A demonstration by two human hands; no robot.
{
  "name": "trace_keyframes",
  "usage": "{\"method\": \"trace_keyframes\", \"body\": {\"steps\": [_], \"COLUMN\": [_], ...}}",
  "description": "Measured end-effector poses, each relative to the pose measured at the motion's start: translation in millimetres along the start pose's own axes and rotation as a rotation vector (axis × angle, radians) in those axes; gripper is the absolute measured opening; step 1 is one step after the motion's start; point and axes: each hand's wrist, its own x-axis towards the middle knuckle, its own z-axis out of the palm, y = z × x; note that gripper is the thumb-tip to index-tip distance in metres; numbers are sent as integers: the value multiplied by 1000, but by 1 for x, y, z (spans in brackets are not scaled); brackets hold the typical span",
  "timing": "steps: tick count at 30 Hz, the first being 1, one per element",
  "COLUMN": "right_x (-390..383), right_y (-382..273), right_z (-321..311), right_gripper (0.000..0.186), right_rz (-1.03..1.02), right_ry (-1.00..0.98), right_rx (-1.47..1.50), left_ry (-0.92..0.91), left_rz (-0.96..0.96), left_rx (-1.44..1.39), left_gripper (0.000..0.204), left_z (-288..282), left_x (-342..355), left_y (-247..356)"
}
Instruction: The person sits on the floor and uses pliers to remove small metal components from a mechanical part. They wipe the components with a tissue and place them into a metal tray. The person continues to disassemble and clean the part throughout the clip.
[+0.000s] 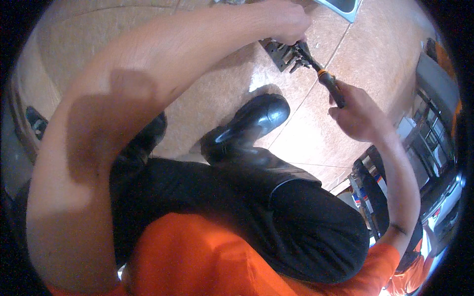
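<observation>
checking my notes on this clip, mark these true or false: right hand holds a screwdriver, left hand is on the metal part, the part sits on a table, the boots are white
1. The right hand holds a screwdriver with an orange and black handle: true.
2. The left hand rests on the dark metal part: true.
3. The part sits on a table: false, it lies on the tan tiled floor.
4. The boots are white: false, the boot is glossy black.

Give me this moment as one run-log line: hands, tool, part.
left hand: holds dark metal part over tiled floor | right hand: grips screwdriver | tip: at part | black boots: below
</observation>
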Motion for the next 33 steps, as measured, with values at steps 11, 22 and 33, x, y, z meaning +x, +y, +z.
{"method": "trace_keyframes", "body": {"steps": [11, 22, 33], "right_x": [11, 72, 62], "right_y": [52, 13, 15], "right_z": [131, 170, 100], "right_gripper": [33, 52, 9], "right_rz": [271, 243, -451], "right_ry": [484, 1114, 833], "right_rx": [486, 572, 2304], "left_ry": [-213, -91, 213], "left_rz": [-130, 4, 7], "left_rx": [-5, -734, -74], "left_gripper": [28, 29, 19], "left_z": [-58, -72, -85], "left_x": [-14, -6, 32], "left_y": [5, 11, 26]}}
